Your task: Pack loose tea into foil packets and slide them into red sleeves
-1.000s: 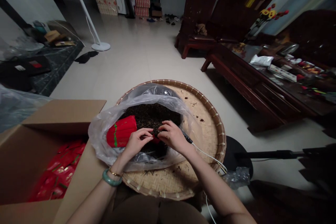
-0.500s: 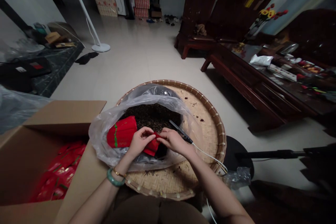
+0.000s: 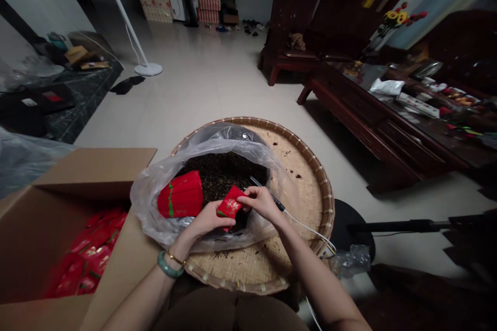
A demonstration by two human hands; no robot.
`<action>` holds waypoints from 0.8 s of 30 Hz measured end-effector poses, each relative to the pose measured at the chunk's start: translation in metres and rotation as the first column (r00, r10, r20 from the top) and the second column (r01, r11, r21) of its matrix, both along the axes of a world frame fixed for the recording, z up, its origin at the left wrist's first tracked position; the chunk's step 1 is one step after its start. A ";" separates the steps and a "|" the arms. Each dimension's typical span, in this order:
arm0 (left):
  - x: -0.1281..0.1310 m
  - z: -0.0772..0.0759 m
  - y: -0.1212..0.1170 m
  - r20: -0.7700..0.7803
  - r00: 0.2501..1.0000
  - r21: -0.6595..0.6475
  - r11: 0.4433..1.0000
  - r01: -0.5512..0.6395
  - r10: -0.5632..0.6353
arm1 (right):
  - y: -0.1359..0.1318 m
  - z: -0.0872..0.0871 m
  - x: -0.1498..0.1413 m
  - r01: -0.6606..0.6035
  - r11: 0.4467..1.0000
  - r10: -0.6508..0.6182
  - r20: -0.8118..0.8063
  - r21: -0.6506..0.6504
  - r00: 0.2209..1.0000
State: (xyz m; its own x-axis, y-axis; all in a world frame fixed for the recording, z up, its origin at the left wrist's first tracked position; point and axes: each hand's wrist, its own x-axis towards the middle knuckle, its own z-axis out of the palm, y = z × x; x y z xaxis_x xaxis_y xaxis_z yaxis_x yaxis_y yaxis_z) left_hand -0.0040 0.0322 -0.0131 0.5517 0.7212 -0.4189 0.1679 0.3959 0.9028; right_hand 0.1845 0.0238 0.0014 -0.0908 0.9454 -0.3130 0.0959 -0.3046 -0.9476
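A small red packet (image 3: pixel 230 203) with gold print and a green edge is held between my two hands, above an open clear plastic bag (image 3: pixel 151 186). My left hand (image 3: pixel 209 217) grips its lower left side, and my right hand (image 3: pixel 259 200) pinches its right edge. Dark dried leaves (image 3: pixel 225 170), which look like tea, fill the bag. Left of my hands, a stack of red packets (image 3: pixel 180 195) with a green stripe lies on the leaves. Close behind my right hand is a black stick-like device (image 3: pixel 277 202) with a white cord, partly covered by the hand.
The bag rests on a round woven bamboo tray (image 3: pixel 310 191) with scattered leaf bits. At left stands an open cardboard box (image 3: pixel 97 165) containing several red packets (image 3: pixel 93 253). A dark wooden table (image 3: pixel 361 124) is at right, and a white stand fan (image 3: pixel 147 69) stands farther back.
The red packet has been raised and turned, so its printed face now shows. My left hand has shifted lower on it, while my right hand has moved slightly to the right.
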 end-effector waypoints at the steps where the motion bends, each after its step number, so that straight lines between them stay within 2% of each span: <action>1: -0.002 0.000 -0.001 -0.039 0.998 -0.006 0.999 0.050 -0.050 | 0.000 0.000 0.002 -0.001 1.000 0.001 -0.018 -0.003 1.000; 3: -0.004 0.000 -0.002 -0.093 0.991 -0.023 0.995 0.094 -0.096 | 0.001 0.000 0.008 -0.024 1.000 0.024 -0.023 0.009 0.999; 6: -0.006 0.000 -0.001 -0.132 0.987 -0.014 0.996 0.092 -0.093 | 0.003 0.001 0.013 -0.048 0.997 0.045 0.043 0.056 0.998; 10: -0.005 -0.002 0.002 -0.145 0.988 0.027 0.998 0.063 -0.059 | 0.006 0.002 0.012 -0.015 0.992 0.003 0.098 0.122 0.995; 12: -0.003 -0.005 0.001 -0.154 0.987 0.040 0.998 0.050 -0.044 | 0.006 0.003 0.008 0.025 0.980 -0.049 0.119 0.196 0.992; 15: 0.001 -0.009 -0.003 -0.167 0.985 0.043 0.998 0.044 -0.036 | 0.006 0.003 0.001 0.039 0.951 -0.119 0.245 0.307 0.962; 17: 0.003 -0.009 -0.005 -0.176 0.983 0.050 0.997 0.057 -0.047 | 0.005 0.002 -0.004 0.004 0.948 -0.118 0.339 0.317 0.933; 22: 0.005 0.000 -0.002 -0.174 0.978 0.150 0.979 0.140 -0.113 | 0.006 -0.006 -0.014 -0.014 0.938 -0.116 0.353 0.346 0.928; 24: 0.005 0.004 0.001 -0.092 0.986 0.112 0.983 0.148 -0.138 | 0.006 -0.008 -0.016 -0.069 0.919 -0.075 0.342 0.389 0.937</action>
State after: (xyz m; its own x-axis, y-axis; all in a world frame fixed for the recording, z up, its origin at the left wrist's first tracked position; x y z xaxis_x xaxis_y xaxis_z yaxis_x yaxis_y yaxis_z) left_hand 0.0012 0.0333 -0.0090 0.6194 0.6844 -0.3845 0.2922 0.2537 0.9221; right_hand 0.1684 0.0299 -0.0062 -0.0424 0.9967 0.0685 0.4360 0.0802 -0.8964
